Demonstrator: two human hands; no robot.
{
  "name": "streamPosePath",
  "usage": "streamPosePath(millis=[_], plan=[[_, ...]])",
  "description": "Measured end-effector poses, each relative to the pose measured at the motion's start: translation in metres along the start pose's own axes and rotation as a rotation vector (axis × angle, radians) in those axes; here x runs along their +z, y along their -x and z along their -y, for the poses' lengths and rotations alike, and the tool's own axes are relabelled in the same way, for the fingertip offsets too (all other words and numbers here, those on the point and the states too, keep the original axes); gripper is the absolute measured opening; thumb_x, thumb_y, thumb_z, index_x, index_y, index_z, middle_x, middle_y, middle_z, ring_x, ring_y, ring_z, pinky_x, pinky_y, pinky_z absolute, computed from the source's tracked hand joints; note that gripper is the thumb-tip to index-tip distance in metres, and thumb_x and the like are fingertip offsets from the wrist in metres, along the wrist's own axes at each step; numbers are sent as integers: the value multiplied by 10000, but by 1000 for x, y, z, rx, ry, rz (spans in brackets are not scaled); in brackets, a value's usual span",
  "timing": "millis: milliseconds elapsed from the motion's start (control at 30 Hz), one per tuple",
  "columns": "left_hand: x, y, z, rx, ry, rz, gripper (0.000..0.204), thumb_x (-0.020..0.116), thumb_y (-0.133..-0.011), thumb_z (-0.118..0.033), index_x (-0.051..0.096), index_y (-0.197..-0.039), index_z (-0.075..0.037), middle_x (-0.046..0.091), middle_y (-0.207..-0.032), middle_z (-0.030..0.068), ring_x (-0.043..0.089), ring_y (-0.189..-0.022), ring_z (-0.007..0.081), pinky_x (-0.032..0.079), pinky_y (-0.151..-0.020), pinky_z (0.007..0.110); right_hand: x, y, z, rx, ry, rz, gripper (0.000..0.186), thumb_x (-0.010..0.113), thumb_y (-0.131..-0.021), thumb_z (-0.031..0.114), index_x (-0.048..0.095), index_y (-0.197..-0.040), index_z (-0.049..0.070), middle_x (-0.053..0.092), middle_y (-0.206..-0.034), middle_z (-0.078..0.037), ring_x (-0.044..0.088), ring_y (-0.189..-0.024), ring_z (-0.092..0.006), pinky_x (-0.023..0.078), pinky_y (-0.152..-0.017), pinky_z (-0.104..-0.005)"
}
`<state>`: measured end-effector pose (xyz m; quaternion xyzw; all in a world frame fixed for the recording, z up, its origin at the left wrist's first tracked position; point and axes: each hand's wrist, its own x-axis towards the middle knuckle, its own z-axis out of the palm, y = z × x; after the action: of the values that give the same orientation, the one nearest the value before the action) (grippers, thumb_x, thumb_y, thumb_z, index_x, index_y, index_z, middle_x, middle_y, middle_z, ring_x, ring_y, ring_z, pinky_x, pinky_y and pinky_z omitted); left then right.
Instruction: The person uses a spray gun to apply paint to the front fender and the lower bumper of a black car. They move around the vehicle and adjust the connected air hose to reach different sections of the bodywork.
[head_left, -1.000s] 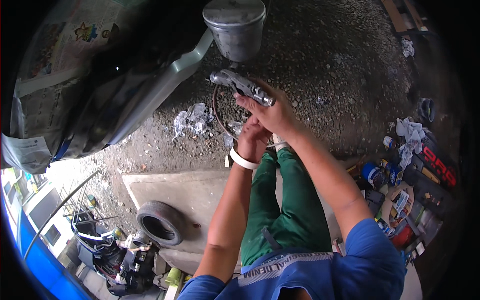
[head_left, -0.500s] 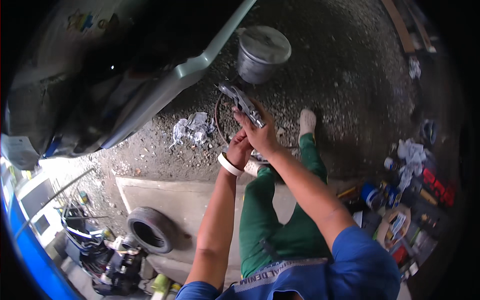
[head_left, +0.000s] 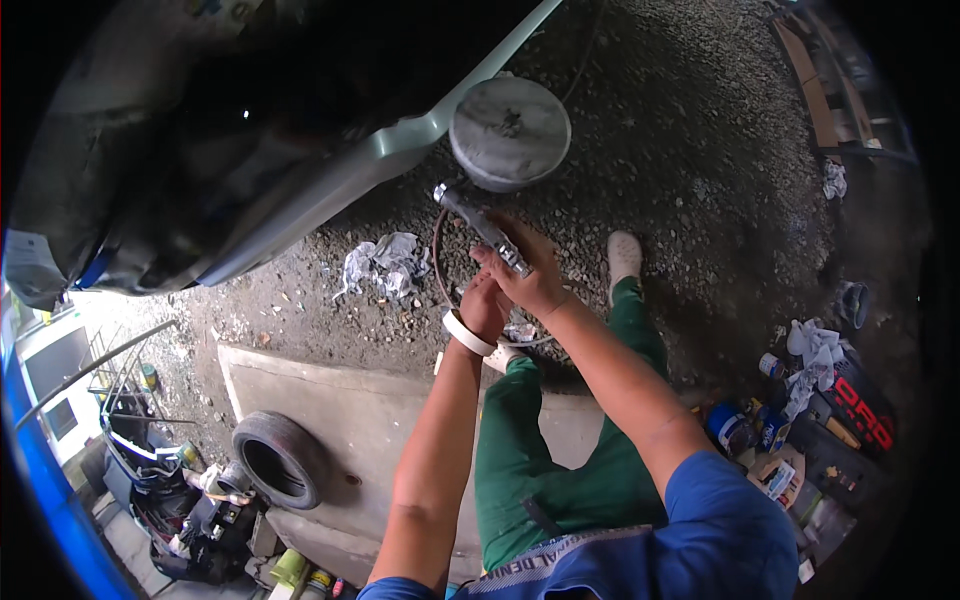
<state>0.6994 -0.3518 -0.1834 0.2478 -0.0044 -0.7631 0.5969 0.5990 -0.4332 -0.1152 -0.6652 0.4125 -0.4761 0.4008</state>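
Observation:
My right hand (head_left: pixel 532 278) is closed round a long silver-grey metal hand tool (head_left: pixel 475 218), with the tool's round shiny end pointing up and left, toward the vehicle. My left hand (head_left: pixel 486 305), wearing a white wristband (head_left: pixel 466 333), is pressed against the underside of my right hand. Its fingers are bunched together, and what they hold is hidden. A thin brown hose (head_left: pixel 437 245) curves over the gravel beside my hands; where it joins anything is not visible. Just beyond the tool stands a grey bucket (head_left: pixel 510 135) with a dusty round top.
A dark, glossy vehicle body (head_left: pixel 250 160) with a pale green edge fills the upper left. Crumpled paper (head_left: pixel 385 265) lies on the gravel. A tyre (head_left: pixel 280 460) rests on the concrete slab (head_left: pixel 350 400). Cans, boxes and a red-marked case (head_left: pixel 855 405) crowd the right; assorted parts (head_left: pixel 190 510) lie lower left.
The view has shifted, so the bucket shows more from above. The tool has turned slightly in my right hand and sits a little lower. Both hands stay together.

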Motion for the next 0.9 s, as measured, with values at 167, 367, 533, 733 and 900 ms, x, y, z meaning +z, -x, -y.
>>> streamPosePath(millis=[167, 367, 533, 733, 900], plan=[[16, -27, 14, 286, -1211, -90, 303, 481, -1019, -92, 533, -1290, 35, 613, -1283, 126, 600, -1206, 244, 448, -1089, 363, -31, -24, -10, 133, -1, 140, 487, 806, -864, 351, 651, -1222, 60, 734, -1076, -169, 732, -948, -355, 582, -773, -407], [78, -111, 50, 38, -144, -107, 357, 512, -1004, -81, 515, -1346, 23, 588, -1359, 124, 571, -1270, 239, 439, -1113, 379, -107, -90, -40, 153, -87, 120, 456, 807, -861, 366, 632, -1130, 43, 736, -1006, -176, 723, -924, -390, 569, -746, -423], [137, -190, 74, 191, -1000, 64, 417, 538, -996, -97, 484, -1399, -3, 572, -1389, 101, 556, -1289, 234, 431, -1108, 389, -180, -155, -66, 198, -70, 96, 402, 823, -857, 295, 634, -1099, 37, 732, -956, -153, 736, -864, -312, 551, -707, -384], [232, -292, 103, -12, -336, -36, 469, 549, -980, -209, 487, -1413, -42, 595, -1340, 46, 590, -1217, 173, 459, -1046, 349, -261, -241, -94, 277, -81, 83, 436, 816, -858, 360, 646, -1121, 56, 746, -957, -154, 736, -924, -345, 532, -749, -414], [286, -370, 130, -18, -326, -8, 442, 545, -992, -237, 496, -1390, -52, 584, -1307, 59, 585, -1183, 161, 471, -1002, 341, -319, -307, -127, 337, 57, -23, 441, 814, -858, 391, 656, -1125, 77, 744, -933, -151, 734, -889, -327, 530, -754, -401]])
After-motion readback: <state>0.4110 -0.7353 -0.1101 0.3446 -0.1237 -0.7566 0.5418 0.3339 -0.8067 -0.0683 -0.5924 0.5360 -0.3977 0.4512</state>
